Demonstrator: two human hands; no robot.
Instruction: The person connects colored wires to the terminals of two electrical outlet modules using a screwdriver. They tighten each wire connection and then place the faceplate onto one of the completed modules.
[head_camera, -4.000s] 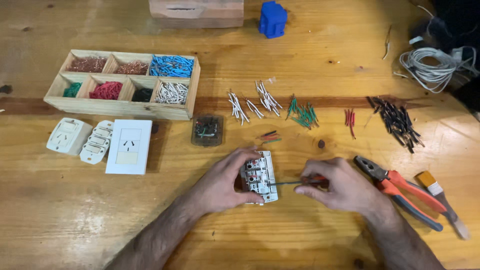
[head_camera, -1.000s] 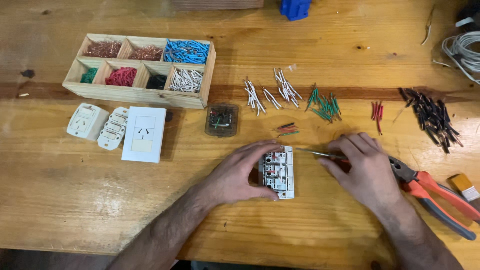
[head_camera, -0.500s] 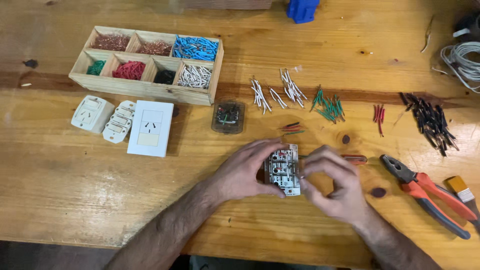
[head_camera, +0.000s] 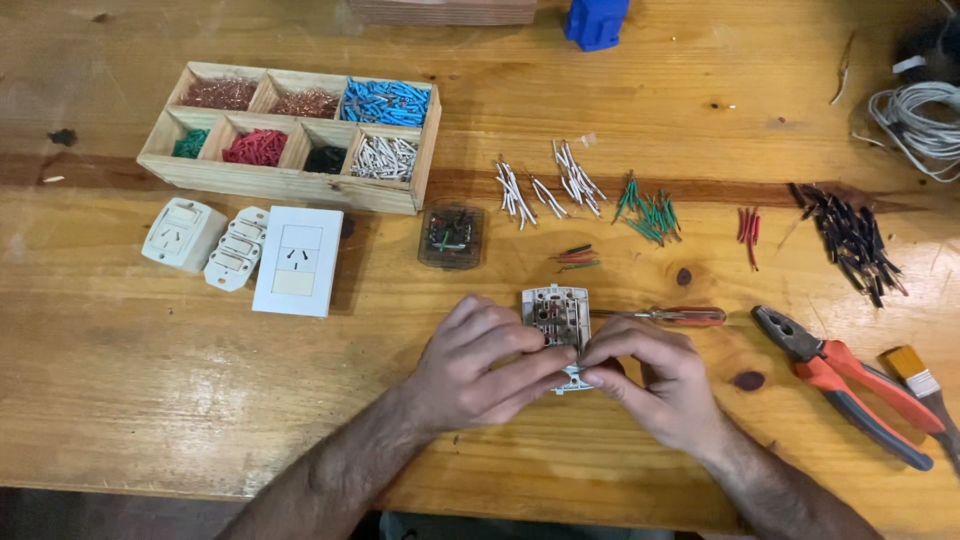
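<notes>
Released from the right hand (head_camera: 655, 385), the screwdriver (head_camera: 670, 316) now lies on the bench (head_camera: 120, 400). Both hands, left hand (head_camera: 480, 365) included, pinch the white socket module (head_camera: 556, 318) at centre.

Screwdriver (head_camera: 668, 316) set down (beside socket module (head_camera: 556, 318)), right hand (head_camera: 655, 378) now gripping module

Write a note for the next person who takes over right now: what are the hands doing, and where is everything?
Left hand and right hand: both grip the white socket module, its open back up, on the wooden table.
Screwdriver: lying just right of the module, not held.
Pliers and brush: far right.
Cut wire pieces lie above; the sorted wire tray is upper left.
Done or left: wiring state is hidden by fingers.
</notes>
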